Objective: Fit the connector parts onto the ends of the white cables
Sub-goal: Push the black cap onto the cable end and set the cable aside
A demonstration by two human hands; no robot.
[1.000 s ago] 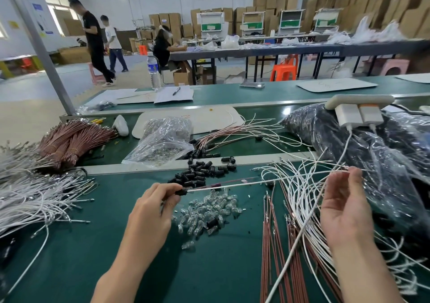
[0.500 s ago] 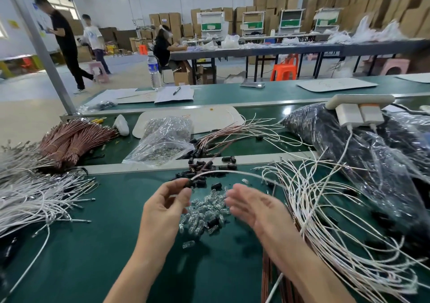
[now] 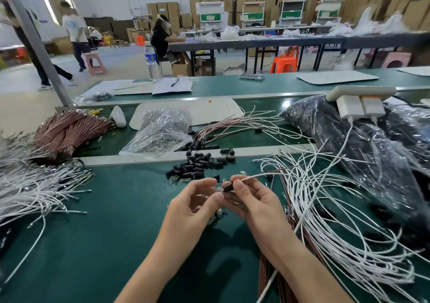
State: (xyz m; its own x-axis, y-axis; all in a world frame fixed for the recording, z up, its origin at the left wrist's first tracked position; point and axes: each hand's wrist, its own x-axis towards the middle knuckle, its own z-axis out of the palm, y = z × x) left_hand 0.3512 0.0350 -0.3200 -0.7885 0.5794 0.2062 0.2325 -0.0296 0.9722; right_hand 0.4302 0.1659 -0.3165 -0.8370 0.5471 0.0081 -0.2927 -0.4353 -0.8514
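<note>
My right hand (image 3: 252, 200) pinches a white cable (image 3: 263, 175) just behind the black connector sleeve (image 3: 227, 187) on its end. My left hand (image 3: 195, 204) is curled right beside it, thumb tip next to the sleeve's free end; whether it holds a part is hidden. Both hands hover over a small heap of clear connector parts (image 3: 173, 181), mostly covered by them. A pile of loose black sleeves (image 3: 200, 163) lies just beyond. The held cable runs right into a tangle of loose white cables (image 3: 325, 209).
A bundle of white cables (image 3: 28, 191) fans out at the left, brown cable bundles (image 3: 67, 128) behind it. A clear bag of parts (image 3: 160, 133) sits beyond the metal rail (image 3: 130, 159). A large black plastic bag (image 3: 349, 144) and power strip (image 3: 360, 92) fill the right.
My right hand came in from the cable tangle and took the cable's sleeved end. My left hand shifted right, so both hands now meet over the clear parts.
</note>
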